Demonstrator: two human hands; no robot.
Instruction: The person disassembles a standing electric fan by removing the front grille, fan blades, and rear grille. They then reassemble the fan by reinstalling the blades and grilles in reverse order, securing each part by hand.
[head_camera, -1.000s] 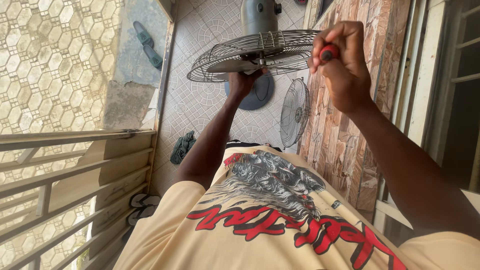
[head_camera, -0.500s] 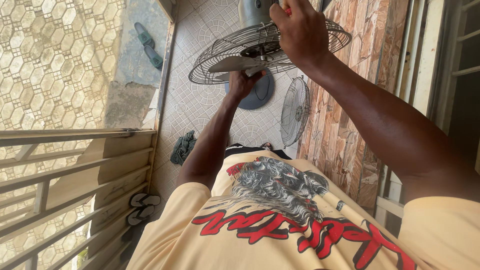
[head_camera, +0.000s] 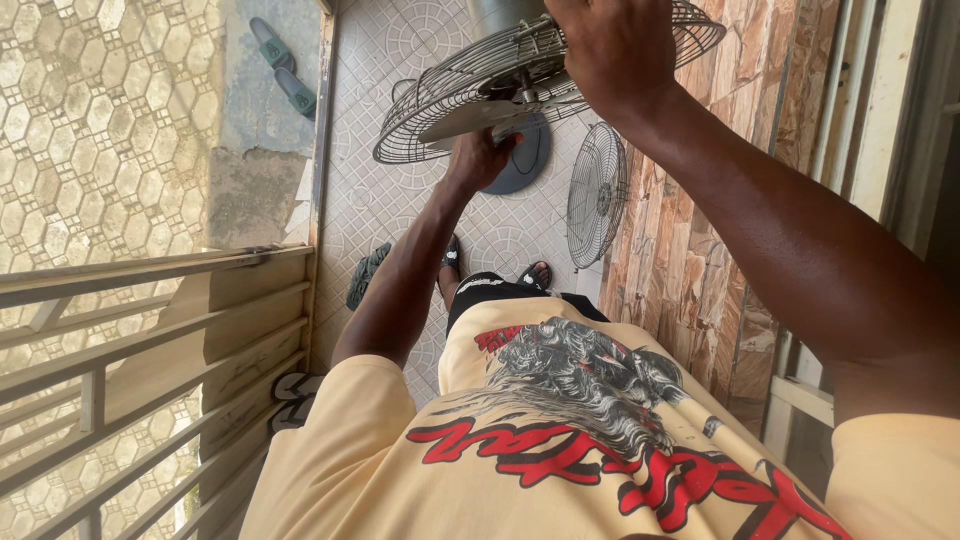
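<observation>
Wire fan guard (head_camera: 440, 110), top centre: our left hand (head_camera: 478, 157) grips its underside, fingers curled; right hand (head_camera: 612, 50) closed over the hub, grasp hidden. Brace firmly.

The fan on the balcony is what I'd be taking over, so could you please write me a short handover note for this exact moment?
Left hand: gripping the rear wire guard of the fan from below, by the blade.
Right hand: closed at the fan's hub; whatever it holds is hidden.
Front guard: already off, leaning on the brick wall.
Fan base: on the tiled floor.
Left: blade and rear guard remain mounted.
</observation>
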